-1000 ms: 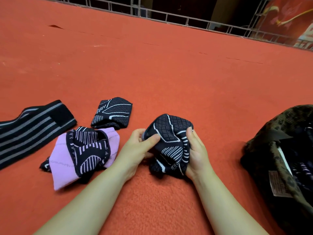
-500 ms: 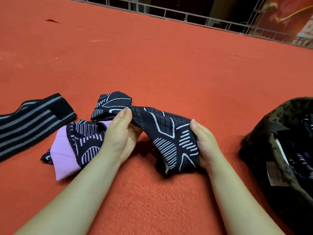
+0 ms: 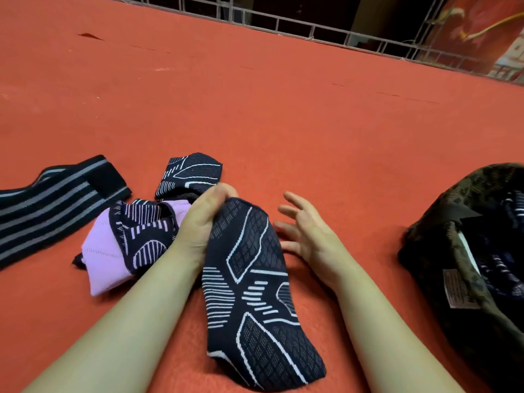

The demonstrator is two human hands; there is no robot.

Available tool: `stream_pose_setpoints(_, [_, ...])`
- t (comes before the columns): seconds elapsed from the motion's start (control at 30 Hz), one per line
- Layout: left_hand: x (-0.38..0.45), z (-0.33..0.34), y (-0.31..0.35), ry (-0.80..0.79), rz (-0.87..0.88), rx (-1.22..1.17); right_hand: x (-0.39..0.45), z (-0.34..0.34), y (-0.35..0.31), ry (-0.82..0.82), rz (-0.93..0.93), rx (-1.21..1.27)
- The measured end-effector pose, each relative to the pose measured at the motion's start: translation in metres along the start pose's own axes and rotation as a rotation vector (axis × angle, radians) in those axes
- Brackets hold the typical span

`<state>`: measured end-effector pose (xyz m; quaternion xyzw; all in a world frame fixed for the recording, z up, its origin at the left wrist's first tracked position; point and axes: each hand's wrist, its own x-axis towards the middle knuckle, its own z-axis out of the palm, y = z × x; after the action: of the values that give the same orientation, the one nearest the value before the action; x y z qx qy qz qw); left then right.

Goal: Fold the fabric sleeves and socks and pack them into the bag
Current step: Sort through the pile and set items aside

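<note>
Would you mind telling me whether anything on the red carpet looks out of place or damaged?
Nothing looks damaged. The only untidy item is the purple and black sleeve, lying crumpled and half inside out beside the left hand, which holds a black patterned sleeve.

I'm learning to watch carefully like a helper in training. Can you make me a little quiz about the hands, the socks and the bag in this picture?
1. True or false: the right hand is gripping the black patterned sleeve.
2. Which hand holds that sleeve at its top end? A) left hand B) right hand C) both
3. Fill in: the camouflage bag sits on the ____ side of the red carpet.

Key:
1. False, its fingers are spread and hold nothing.
2. A.
3. Right; the purple and black piece and the striped band lie on the left.
</note>
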<state>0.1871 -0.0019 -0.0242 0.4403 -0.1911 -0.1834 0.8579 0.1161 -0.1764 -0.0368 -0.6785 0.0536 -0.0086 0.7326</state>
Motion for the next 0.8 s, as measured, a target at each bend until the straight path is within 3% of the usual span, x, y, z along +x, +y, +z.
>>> stream_pose_setpoints(0.1, [-0.003, -0.002, -0.002, -0.133, -0.022, 0.042, -0.006, 0.008, -0.002, -0.082, -0.006, -0.165])
stream_pose_setpoints(0.23, [-0.012, 0.003, 0.012, -0.179, -0.007, 0.088, -0.020, 0.007, -0.016, -0.148, 0.018, -0.171])
stream_pose_setpoints(0.33, [-0.009, 0.006, 0.033, -0.163, 0.022, 0.493, -0.027, -0.002, -0.048, -0.168, 0.006, -0.399])
stream_pose_setpoints(0.43, [0.010, 0.017, 0.065, -0.209, 0.044, 0.996, -0.023, -0.017, -0.092, -0.106, -0.048, -0.653])
stream_pose_setpoints(0.53, [0.031, 0.047, 0.112, -0.244, 0.150, 1.209, -0.025, -0.023, -0.153, 0.002, -0.184, -0.820])
stream_pose_setpoints(0.7, [0.045, 0.101, 0.196, -0.216, 0.487, 1.538, -0.035, -0.024, -0.238, 0.248, -0.467, -1.157])
stream_pose_setpoints(0.8, [0.034, 0.116, 0.220, -0.270, 0.562, 1.689, -0.053, -0.020, -0.253, 0.270, -0.553, -1.251])
